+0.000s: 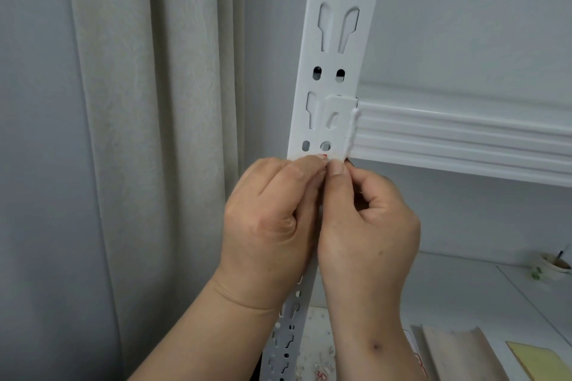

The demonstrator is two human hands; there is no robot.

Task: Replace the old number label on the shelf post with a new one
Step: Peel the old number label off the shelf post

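Pinching at a red-marked label [323, 156] on the white shelf post [331, 49], the left hand [272, 219] and right hand [368, 226] meet at its face, fingers curled — old or new, I cannot tell. Next likely needs firm, steady finger pressure. At four o'clock, a small bowl [555, 266] holds something dark.

Beige curtain [148, 133] left; small bowl [555, 266] far right; yellow pad [541, 360] bottom right corner.
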